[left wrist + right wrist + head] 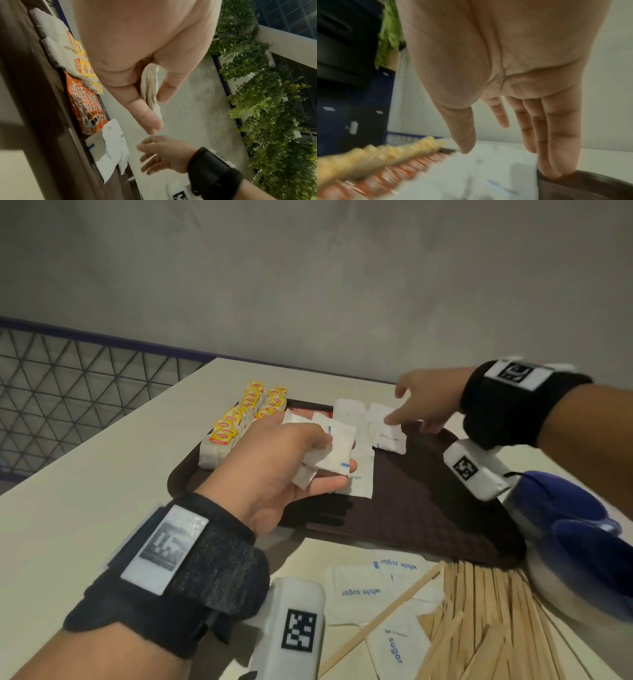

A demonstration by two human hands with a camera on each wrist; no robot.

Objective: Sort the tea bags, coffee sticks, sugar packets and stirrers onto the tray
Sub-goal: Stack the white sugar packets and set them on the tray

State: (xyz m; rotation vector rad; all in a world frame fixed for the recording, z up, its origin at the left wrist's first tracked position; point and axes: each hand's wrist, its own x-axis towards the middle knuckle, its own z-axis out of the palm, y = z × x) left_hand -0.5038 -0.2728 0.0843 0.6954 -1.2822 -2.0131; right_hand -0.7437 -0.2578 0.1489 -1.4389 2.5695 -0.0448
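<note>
A dark brown tray (418,508) lies on the pale table. Tea bags (239,422) with yellow tags stand in rows at its far left, beside orange coffee sticks (85,106). White sugar packets (387,426) lie at its far right. My left hand (337,453) hovers over the tray and pinches a small stack of sugar packets (150,88) between thumb and fingers. My right hand (407,409) reaches over the packets on the tray with straight fingers and holds nothing; its fingertips (553,173) touch the tray rim (590,180). Loose sugar packets (363,587) and wooden stirrers (486,621) lie on the table in front.
A round container with a blue lid (575,529) stands at the right, next to the tray and the stirrers. A grey wall runs behind the table. The table's left edge borders a wire mesh fence (85,378). Green foliage (257,94) shows beyond.
</note>
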